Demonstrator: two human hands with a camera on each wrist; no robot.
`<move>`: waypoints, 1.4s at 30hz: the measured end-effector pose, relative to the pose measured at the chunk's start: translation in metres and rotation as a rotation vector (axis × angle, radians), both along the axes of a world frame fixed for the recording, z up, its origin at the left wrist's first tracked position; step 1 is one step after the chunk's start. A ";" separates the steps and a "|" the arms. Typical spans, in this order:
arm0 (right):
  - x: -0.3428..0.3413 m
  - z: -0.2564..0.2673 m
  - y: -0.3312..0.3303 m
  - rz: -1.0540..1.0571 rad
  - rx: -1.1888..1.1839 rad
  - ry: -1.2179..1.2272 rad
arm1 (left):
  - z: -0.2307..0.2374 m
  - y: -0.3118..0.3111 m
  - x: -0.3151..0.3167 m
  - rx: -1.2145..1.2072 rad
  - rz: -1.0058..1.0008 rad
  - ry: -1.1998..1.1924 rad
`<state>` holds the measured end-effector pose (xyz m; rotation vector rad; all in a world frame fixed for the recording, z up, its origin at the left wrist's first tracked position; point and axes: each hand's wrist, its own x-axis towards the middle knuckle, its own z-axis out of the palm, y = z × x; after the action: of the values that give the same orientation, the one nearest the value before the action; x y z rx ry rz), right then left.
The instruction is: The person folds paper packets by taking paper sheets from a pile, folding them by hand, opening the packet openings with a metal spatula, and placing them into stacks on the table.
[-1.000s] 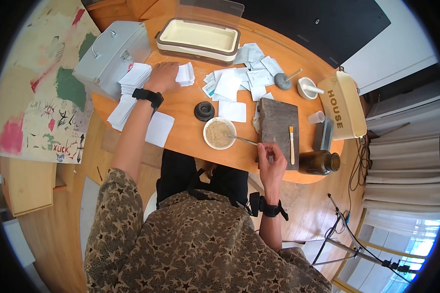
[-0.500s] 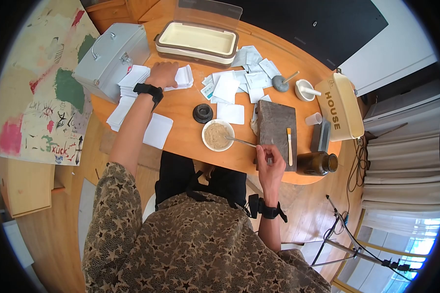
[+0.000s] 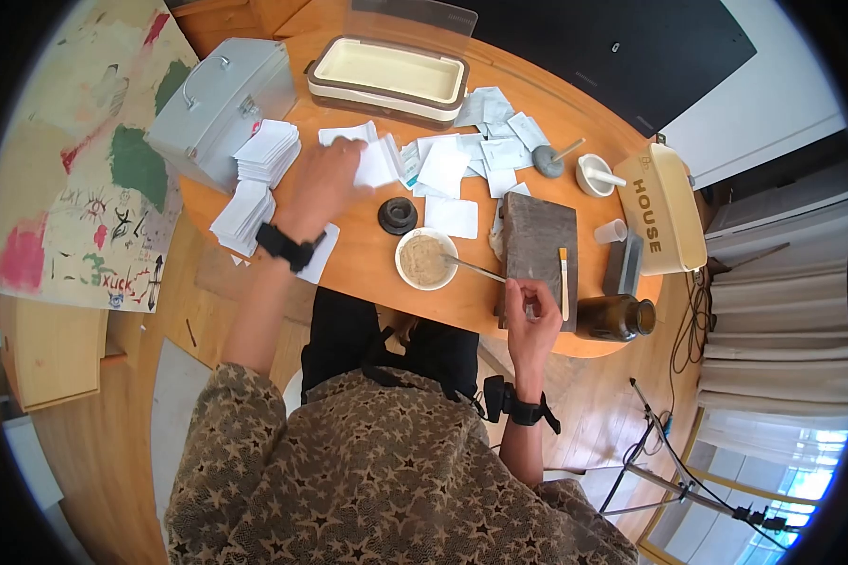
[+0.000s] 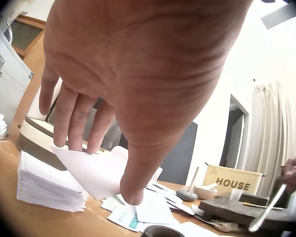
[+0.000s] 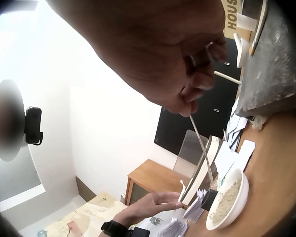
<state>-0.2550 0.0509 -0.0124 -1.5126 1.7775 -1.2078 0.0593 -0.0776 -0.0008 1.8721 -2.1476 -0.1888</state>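
Observation:
Between its thumb and fingers my left hand (image 3: 328, 184) holds a white paper piece (image 3: 379, 162), raised above the table; the left wrist view shows this paper (image 4: 91, 170) bent, with the thumb on its near side. A stack of white papers (image 4: 49, 182) lies just below. My right hand (image 3: 530, 315) pinches a thin metal spatula (image 3: 479, 270), whose far end rests in the beige powder (image 3: 426, 261) of a white bowl (image 3: 400, 273). In the right wrist view the spatula (image 5: 201, 140) slants down into that bowl (image 5: 242, 197).
Paper stacks (image 3: 245, 212) stand beside a silver case (image 3: 219, 113). A cream tray (image 3: 386, 71), scattered packets (image 3: 499, 151), a black ring-shaped piece (image 3: 398, 216), a dark slab (image 3: 537, 235) with a brush (image 3: 563, 282), a mortar (image 3: 592, 179) and a brown jar (image 3: 612, 317) surround the bowl.
My left hand has come off the paper stack with one white piece and moved nearer to me and slightly right. My right hand still pinches the spatula in the bowl.

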 end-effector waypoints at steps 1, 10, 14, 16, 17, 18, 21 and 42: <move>0.001 0.005 0.000 -0.001 -0.036 0.028 | -0.003 0.011 -0.005 0.001 0.001 0.000; 0.008 0.025 -0.001 -0.019 -0.066 -0.062 | -0.017 0.086 -0.057 -0.053 -0.107 0.137; 0.008 0.022 -0.003 -0.016 -0.065 -0.030 | -0.013 0.097 -0.067 -0.055 -0.128 0.156; 0.007 0.020 -0.003 -0.005 -0.069 0.005 | -0.009 0.099 -0.069 -0.056 -0.131 0.156; 0.007 0.021 -0.003 -0.006 -0.069 0.005 | -0.008 0.100 -0.069 -0.058 -0.133 0.157; 0.008 0.021 -0.003 -0.003 -0.076 0.011 | -0.008 0.100 -0.069 -0.057 -0.134 0.157; 0.008 0.019 -0.003 -0.002 -0.089 0.013 | -0.009 0.102 -0.069 -0.039 -0.132 0.173; 0.005 0.015 -0.003 0.002 -0.030 -0.030 | -0.013 0.105 -0.071 -0.047 -0.193 0.256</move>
<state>-0.2498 0.0477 0.0028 -1.5053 1.7456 -1.2550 -0.0118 0.0271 -0.0138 1.5211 -2.1311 -0.3922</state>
